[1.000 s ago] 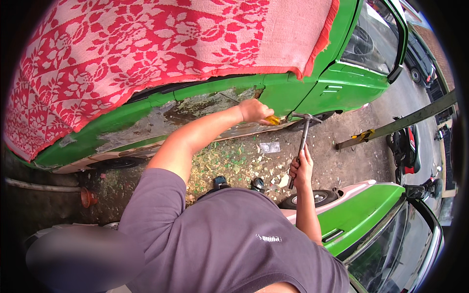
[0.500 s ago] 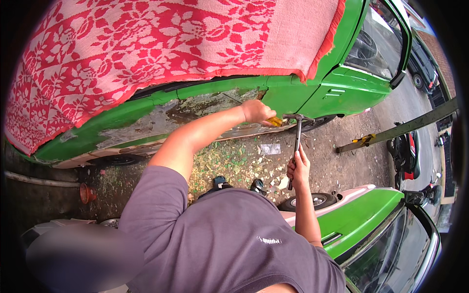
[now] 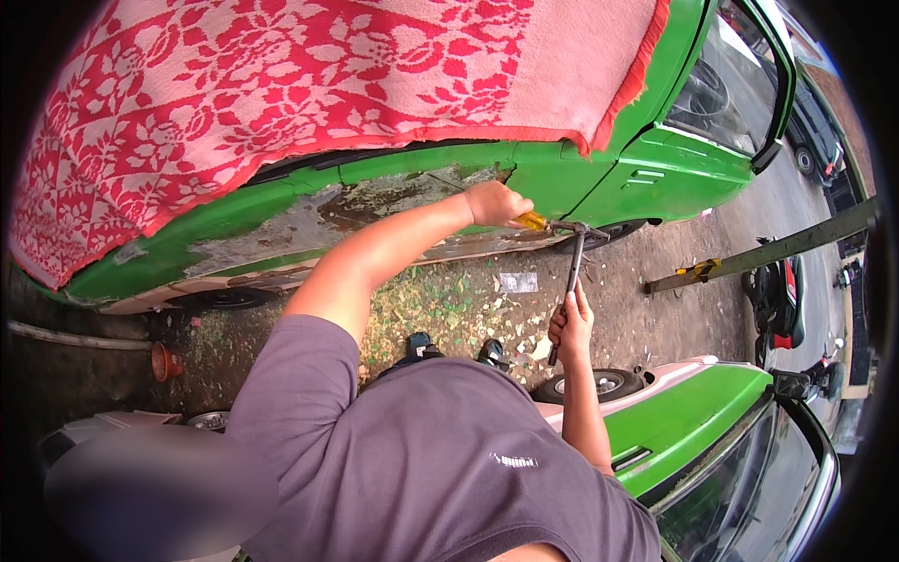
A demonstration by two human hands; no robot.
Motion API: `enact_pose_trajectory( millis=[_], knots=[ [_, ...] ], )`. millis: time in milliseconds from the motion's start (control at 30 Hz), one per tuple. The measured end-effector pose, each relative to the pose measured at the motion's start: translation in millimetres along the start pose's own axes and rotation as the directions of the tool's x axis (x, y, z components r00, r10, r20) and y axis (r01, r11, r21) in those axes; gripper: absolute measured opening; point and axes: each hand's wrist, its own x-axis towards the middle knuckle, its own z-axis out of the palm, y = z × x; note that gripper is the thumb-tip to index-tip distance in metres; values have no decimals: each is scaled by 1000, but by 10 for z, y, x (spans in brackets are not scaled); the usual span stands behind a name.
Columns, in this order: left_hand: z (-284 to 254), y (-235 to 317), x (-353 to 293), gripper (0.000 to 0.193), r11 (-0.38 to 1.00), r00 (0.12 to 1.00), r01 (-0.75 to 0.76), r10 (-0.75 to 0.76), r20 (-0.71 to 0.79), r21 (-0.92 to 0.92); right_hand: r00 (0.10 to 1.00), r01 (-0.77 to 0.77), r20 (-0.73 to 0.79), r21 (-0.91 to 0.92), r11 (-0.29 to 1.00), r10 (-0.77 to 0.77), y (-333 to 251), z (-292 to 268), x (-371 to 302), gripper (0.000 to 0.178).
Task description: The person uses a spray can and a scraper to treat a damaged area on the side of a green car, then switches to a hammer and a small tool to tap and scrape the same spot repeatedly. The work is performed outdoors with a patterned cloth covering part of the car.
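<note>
My left hand [image 3: 494, 204] is closed around a screwdriver with a yellow handle [image 3: 532, 220]. Its thin shaft [image 3: 446, 184] appears to run up and left to the bare, scraped panel [image 3: 365, 208] of a green car. The handle's butt sticks out from my fist on the right. Right beside it is the steel head of a hammer [image 3: 575, 258]; whether the two touch I cannot tell. Lower down, my right hand [image 3: 571, 324] grips the hammer's shaft, which stands nearly upright in the picture.
A red and pink floral blanket [image 3: 309, 75] covers the upper car. Behind my right arm stands another green car [image 3: 698, 412]. A post [image 3: 758, 251] slants in from the right, near a parked motorcycle [image 3: 782, 300]. Paint flakes [image 3: 449, 309] litter the ground. A terracotta-coloured pot [image 3: 167, 362] sits left.
The hammer head has shifted slightly right and tilted. My left hand and the yellow handle have moved a little; both grips stay closed.
</note>
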Motion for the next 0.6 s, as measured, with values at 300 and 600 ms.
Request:
enact_pose_trajectory(
  millis=[300, 600],
  knots=[
    [-30, 11, -20, 28, 1000, 999, 31, -31, 26, -6, 1000, 14, 13, 6, 1000, -14, -20, 74, 60, 43],
    [-1, 11, -28, 28, 999, 999, 36, -36, -26, 9, 1000, -2, 3, 3, 1000, 2, -36, 64, 62, 44]
  ],
)
